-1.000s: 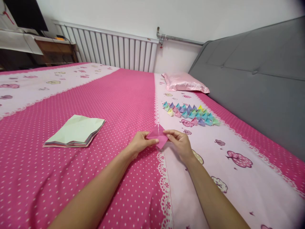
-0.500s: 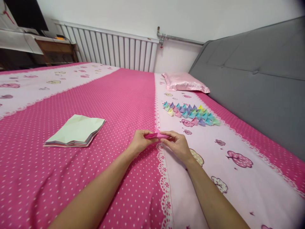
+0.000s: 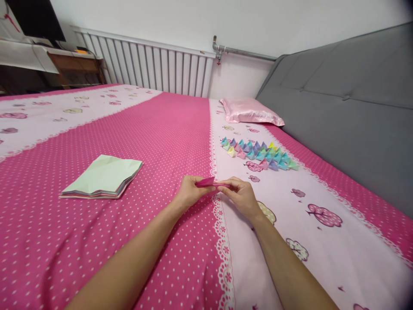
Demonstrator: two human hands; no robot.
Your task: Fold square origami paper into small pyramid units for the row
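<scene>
A folded piece of pink paper is held between my two hands, above the bed near the lace stripe. My left hand pinches its left end, thumb below and fingers on top. On the right end, my right hand grips it between thumb and fingertips. One darker pink flap sticks up beside my left fingers; the rest looks flat and is partly hidden by the fingers. Beyond my right hand, several small folded paper boats in blue, green, purple, pink and yellow stand in rows.
To the left lies a stack of square paper, pale green on top. A pink satin pillow rests at the far side of the bed, by the grey headboard. A white radiator runs along the wall, with a desk and monitor at far left.
The pink paper has changed shape between my fingers: its raised middle point has gone down, and a dark pink flap now stands at the left. My hands have barely shifted.
</scene>
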